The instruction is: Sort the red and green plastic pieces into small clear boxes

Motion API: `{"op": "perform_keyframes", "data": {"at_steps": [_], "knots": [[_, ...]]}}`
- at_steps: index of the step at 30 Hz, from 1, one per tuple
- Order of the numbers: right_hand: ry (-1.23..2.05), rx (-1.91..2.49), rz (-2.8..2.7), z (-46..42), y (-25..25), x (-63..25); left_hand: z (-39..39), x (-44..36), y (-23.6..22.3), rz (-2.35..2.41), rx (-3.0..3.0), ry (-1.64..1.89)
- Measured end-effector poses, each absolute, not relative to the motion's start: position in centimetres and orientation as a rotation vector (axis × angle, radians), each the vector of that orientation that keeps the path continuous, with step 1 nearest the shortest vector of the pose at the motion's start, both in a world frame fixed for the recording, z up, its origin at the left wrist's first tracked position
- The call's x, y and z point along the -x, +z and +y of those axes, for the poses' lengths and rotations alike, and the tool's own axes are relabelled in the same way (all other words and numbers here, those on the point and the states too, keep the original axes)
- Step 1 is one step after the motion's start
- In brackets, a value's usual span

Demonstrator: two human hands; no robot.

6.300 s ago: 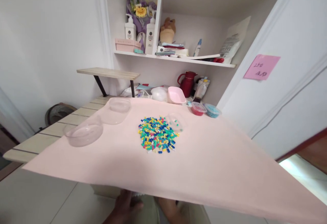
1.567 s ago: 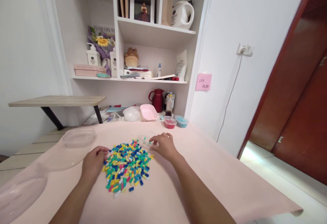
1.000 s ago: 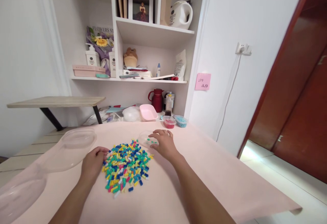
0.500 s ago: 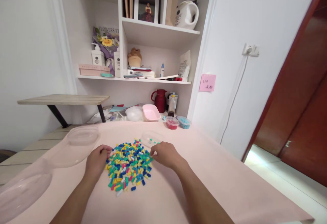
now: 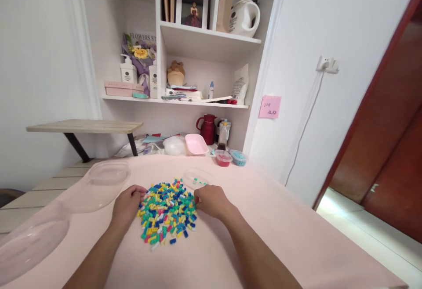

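Observation:
A pile of small plastic bricks [image 5: 168, 213] in green, blue, yellow, red and white lies spread on the pink tabletop [image 5: 211, 258]. At its left edge rests my left hand [image 5: 128, 203], fingers loosely stretched towards the bricks, thumb apart from them. My right hand [image 5: 212, 200] reaches down to the pile's right edge with thumb and fingers pinched together. Whatever is between those fingertips is hidden behind the hand. Just beyond the right hand, a shallow clear dish [image 5: 194, 175] holds several green bricks.
Clear plastic trays [image 5: 108, 172] lie on the left. At the back stand a pink basin [image 5: 196, 144], a red jug [image 5: 207, 129], a bottle [image 5: 223, 136], and tubs of red [image 5: 223, 158] and blue pieces [image 5: 238, 157]. A raised wooden shelf [image 5: 85, 125] stands back left.
My right hand has moved slightly, its fingers lower and closer together at the pile's edge. My left hand stays almost where it was. The view has shifted slightly.

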State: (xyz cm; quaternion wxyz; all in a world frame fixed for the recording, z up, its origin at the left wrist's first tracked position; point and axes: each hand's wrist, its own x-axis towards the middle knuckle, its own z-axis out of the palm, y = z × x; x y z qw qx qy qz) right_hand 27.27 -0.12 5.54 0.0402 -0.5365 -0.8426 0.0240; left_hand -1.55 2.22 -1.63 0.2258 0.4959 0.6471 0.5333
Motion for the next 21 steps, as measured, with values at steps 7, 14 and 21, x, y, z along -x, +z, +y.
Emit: {"op": "perform_keyframes", "data": {"at_steps": [7,14,21], "knots": [[0.453,1.438,-2.058,1.7,5.6,-29.1,2.0,1.5,-1.5,1.821,-1.388,1.399],[0.380,1.387,-1.632,3.7,4.4,-30.4,1.7,1.2,-0.9,1.826,-1.390,1.363],[0.437,1.312,-1.540,4.0,4.2,-31.0,1.9,1.4,-1.2,1.833,-1.396,1.360]]}}
